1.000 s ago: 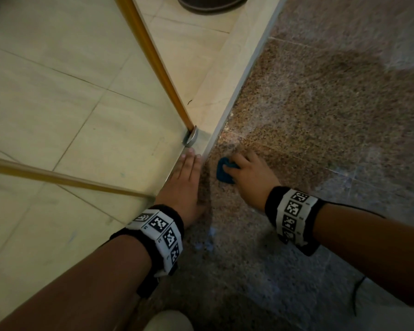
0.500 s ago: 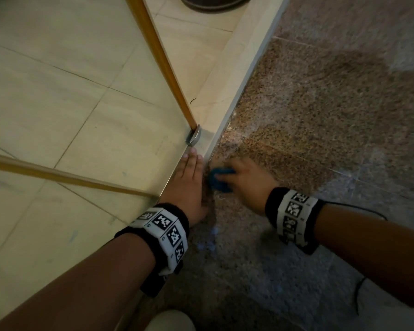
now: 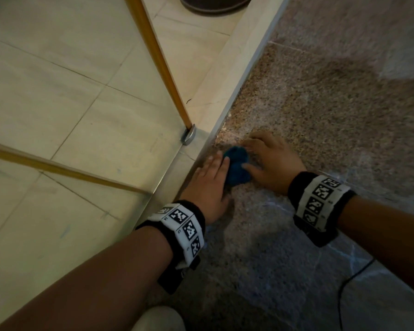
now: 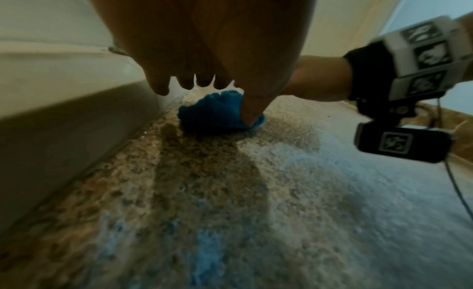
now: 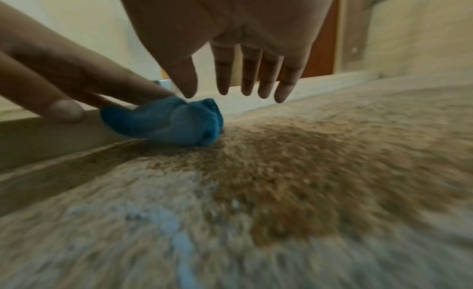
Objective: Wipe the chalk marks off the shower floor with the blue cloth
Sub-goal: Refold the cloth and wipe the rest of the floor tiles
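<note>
**Cloth wedged between both hands at the curb**

At frame centre, left hand, grip flat and spread, touching blue cloth. Just right, right hand, fingers straight, thumb pressing cloth. Lower centre, chalk marks toward the wrists.

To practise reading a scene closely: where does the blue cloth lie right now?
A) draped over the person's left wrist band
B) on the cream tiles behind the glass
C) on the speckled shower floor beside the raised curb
C: the blue cloth sits bunched on the speckled shower floor next to the curb, between the left hand and right hand.
</note>
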`<control>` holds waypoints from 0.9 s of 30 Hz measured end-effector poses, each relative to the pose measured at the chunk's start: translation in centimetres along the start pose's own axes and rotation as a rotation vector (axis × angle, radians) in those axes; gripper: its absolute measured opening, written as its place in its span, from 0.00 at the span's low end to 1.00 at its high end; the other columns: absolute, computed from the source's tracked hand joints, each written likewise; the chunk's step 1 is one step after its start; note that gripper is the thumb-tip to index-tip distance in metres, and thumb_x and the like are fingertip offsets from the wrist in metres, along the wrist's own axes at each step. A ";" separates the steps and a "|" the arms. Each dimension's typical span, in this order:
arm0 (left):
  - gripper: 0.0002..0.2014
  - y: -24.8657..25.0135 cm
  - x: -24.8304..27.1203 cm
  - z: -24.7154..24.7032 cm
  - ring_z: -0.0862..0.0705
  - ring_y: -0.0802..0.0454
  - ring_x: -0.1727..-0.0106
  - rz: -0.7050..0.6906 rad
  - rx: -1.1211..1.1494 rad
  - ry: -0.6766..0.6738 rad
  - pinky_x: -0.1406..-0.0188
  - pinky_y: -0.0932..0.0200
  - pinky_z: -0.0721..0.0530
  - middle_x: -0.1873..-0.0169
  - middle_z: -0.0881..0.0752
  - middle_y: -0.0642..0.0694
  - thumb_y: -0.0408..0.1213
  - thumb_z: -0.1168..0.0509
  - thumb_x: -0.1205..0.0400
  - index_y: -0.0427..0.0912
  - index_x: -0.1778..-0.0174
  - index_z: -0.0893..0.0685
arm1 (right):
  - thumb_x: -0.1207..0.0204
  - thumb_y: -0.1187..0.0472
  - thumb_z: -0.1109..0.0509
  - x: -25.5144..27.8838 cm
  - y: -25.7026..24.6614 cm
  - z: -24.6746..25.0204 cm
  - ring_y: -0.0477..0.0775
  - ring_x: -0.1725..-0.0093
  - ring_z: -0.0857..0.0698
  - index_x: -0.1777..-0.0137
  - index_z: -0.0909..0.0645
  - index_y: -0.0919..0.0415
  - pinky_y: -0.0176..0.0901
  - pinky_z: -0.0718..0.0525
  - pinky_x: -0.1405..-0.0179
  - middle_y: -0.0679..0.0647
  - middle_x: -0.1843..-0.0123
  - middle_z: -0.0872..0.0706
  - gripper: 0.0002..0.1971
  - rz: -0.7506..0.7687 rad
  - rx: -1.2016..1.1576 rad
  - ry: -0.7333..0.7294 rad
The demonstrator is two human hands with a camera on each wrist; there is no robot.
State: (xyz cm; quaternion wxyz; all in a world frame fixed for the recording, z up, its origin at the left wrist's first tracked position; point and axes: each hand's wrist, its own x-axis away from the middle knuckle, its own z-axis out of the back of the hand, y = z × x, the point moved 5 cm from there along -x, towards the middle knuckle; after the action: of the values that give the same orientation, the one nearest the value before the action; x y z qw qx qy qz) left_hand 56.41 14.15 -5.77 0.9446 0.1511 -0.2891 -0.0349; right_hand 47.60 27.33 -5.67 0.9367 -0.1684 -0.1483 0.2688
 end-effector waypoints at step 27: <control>0.30 1.1 -2.9 -3.0 0.61 0.45 0.15 -0.070 -0.136 -0.150 0.18 0.51 0.57 0.16 0.63 0.44 0.36 0.48 0.10 0.45 0.14 0.54 | 0.24 0.31 0.47 4.6 2.3 -4.1 0.59 0.18 0.66 0.18 0.66 0.47 0.61 0.60 0.20 0.53 0.17 0.71 0.44 -0.025 0.294 -0.383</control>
State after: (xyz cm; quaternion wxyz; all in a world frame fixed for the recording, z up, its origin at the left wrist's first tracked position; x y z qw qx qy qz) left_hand 55.68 16.41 -9.36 0.9266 0.0938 -0.3506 -0.0983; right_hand 51.78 30.78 -9.38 0.9092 0.0258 -0.2845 0.3029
